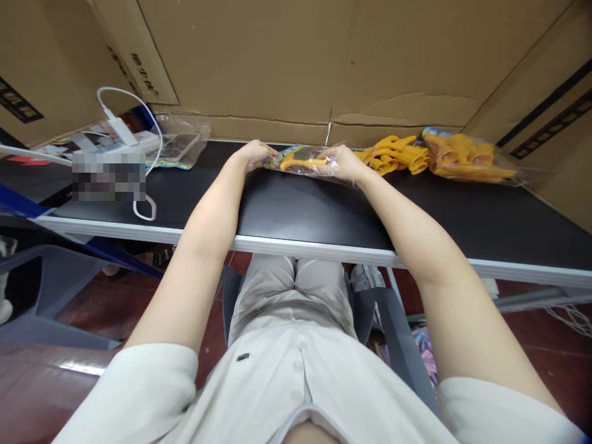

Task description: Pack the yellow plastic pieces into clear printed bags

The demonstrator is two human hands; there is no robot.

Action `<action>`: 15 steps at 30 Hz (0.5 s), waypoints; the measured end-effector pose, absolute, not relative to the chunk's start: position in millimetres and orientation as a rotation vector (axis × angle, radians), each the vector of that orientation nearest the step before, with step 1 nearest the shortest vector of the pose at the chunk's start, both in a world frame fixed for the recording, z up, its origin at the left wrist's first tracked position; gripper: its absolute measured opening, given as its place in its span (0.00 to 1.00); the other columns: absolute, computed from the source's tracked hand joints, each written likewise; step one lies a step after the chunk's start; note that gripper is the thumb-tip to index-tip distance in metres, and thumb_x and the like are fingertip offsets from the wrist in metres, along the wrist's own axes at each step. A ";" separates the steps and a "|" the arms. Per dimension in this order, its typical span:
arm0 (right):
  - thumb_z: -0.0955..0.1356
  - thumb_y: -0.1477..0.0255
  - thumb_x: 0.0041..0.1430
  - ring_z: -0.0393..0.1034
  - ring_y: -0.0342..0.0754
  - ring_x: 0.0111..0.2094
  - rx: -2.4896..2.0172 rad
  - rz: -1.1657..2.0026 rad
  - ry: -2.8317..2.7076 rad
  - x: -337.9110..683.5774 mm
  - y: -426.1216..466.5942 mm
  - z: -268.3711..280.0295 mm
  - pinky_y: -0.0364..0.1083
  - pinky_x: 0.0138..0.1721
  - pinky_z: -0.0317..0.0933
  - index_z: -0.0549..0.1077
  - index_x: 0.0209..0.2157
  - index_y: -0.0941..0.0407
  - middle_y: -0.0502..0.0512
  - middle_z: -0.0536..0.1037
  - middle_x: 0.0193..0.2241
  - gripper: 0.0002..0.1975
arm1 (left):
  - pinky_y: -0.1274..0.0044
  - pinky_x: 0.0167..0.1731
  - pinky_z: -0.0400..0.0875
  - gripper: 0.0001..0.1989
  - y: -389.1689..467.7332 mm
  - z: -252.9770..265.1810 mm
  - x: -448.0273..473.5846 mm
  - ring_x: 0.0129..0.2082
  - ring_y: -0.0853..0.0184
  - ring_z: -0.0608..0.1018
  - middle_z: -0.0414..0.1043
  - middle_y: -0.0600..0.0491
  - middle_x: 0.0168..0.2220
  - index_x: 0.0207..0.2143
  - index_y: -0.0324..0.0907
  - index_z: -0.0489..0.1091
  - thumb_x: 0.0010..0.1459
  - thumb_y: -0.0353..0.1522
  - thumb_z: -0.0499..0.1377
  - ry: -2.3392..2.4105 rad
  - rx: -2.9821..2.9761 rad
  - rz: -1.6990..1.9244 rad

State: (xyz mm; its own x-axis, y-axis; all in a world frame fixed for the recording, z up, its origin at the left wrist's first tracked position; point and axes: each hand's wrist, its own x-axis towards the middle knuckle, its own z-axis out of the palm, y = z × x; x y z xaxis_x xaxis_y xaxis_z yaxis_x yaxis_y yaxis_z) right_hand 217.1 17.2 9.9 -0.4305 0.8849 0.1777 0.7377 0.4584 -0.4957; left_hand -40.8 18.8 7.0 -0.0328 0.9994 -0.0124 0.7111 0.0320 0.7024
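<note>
A clear plastic bag (308, 174) with a colourful printed end lies across the black tabletop in front of me. A yellow plastic toy piece (303, 163) shows in it. My left hand (256, 154) is closed on the bag's printed end, its fingertips partly hidden. At the bag's other end, my right hand (343, 163) has its fingers curled around the plastic and the end of the yellow piece. Whether those fingers are inside the bag I cannot tell. Just right of this hand sits a pile of loose yellow plastic pieces (398, 154).
A filled bag of yellow pieces (467, 157) lies at the right. At the left are a flat clear bag (182, 145), a white plug with cable (123, 131) and a pixelated patch. Cardboard (351, 61) walls the back; a metal edge (314, 248) runs along the front.
</note>
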 end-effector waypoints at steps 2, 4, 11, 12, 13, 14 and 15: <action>0.77 0.65 0.56 0.77 0.59 0.50 -1.346 0.512 -2.279 215.9 20.8 5.7 0.52 0.57 0.69 0.81 0.43 0.61 0.63 0.84 0.45 0.17 | 0.71 0.57 0.79 0.32 14.0 10.5 -35.2 0.59 0.57 0.83 0.81 0.40 0.61 0.63 0.34 0.77 0.56 0.22 0.56 1.738 1.690 0.746; 0.77 0.70 0.54 0.78 0.56 0.48 -1.336 0.608 -2.229 213.7 23.3 2.0 0.50 0.56 0.70 0.81 0.43 0.62 0.62 0.85 0.45 0.16 | 0.72 0.58 0.79 0.33 13.5 11.2 -33.5 0.62 0.58 0.81 0.80 0.40 0.63 0.63 0.35 0.77 0.54 0.21 0.56 1.724 1.664 0.768; 0.79 0.74 0.47 0.81 0.53 0.46 -1.279 0.881 -2.155 209.5 18.9 1.1 0.49 0.57 0.74 0.83 0.42 0.57 0.54 0.86 0.40 0.17 | 0.68 0.57 0.79 0.26 22.2 4.5 -38.2 0.59 0.54 0.82 0.81 0.39 0.61 0.60 0.35 0.78 0.60 0.27 0.58 1.823 1.621 0.862; 0.79 0.74 0.48 0.81 0.53 0.46 -1.270 0.892 -2.152 209.4 17.9 1.0 0.50 0.58 0.74 0.83 0.42 0.57 0.54 0.86 0.40 0.16 | 0.68 0.57 0.79 0.25 22.2 3.8 -38.5 0.59 0.54 0.82 0.81 0.40 0.61 0.60 0.35 0.78 0.61 0.28 0.57 1.859 1.648 0.861; 0.78 0.74 0.49 0.80 0.53 0.46 -1.259 0.912 -2.141 209.3 17.2 0.7 0.51 0.59 0.73 0.83 0.42 0.57 0.55 0.86 0.41 0.16 | 0.69 0.59 0.77 0.25 21.9 3.1 -38.7 0.59 0.55 0.82 0.81 0.40 0.61 0.60 0.34 0.78 0.61 0.27 0.56 1.905 1.689 0.848; 0.78 0.74 0.49 0.80 0.53 0.47 -1.249 0.940 -2.129 209.1 16.6 0.3 0.52 0.60 0.73 0.83 0.43 0.58 0.56 0.86 0.41 0.17 | 0.70 0.60 0.76 0.26 21.6 2.4 -39.0 0.60 0.55 0.81 0.81 0.41 0.61 0.60 0.34 0.78 0.61 0.26 0.56 1.948 1.742 0.824; 0.78 0.75 0.50 0.80 0.53 0.47 -1.242 0.968 -2.115 209.0 16.3 -0.2 0.52 0.61 0.72 0.83 0.44 0.59 0.56 0.86 0.42 0.17 | 0.72 0.62 0.74 0.26 21.4 1.7 -39.2 0.61 0.56 0.80 0.80 0.41 0.62 0.61 0.34 0.77 0.61 0.27 0.56 1.984 1.799 0.788</action>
State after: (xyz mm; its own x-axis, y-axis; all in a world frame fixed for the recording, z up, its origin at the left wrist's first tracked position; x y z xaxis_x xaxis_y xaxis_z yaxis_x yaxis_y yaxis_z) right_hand 209.0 16.3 -0.2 -0.4594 0.8859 0.0639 0.5310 0.3316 -0.7798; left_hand -39.2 21.4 1.7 -0.1340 0.9849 0.1093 0.7916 0.0400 0.6097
